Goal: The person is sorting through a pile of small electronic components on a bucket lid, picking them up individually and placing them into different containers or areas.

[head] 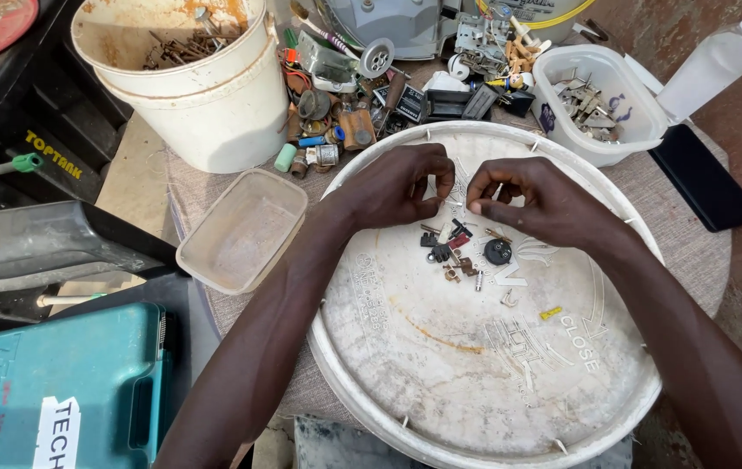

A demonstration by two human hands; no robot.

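Both my hands hover over the far part of a large round white lid (440,347) used as a work tray. My left hand (401,187) has its fingers curled and pinched together on a tiny piece; what it is I cannot make out. My right hand (532,198) faces it, thumb and forefinger pinched, fingertips nearly touching the left hand's. Below the hands lies a small heap of parts (462,252): dark bits, a round black piece (498,252), small metal screws, and a little yellow piece (550,313) apart from them.
A white bucket (215,104) with rusty nails stands far left. An empty clear plastic tub (241,230) sits beside the lid. A white container of metal parts (592,104), a black phone (705,178), a clutter of electrical scraps (362,95) and a teal tool case (58,391) surround it.
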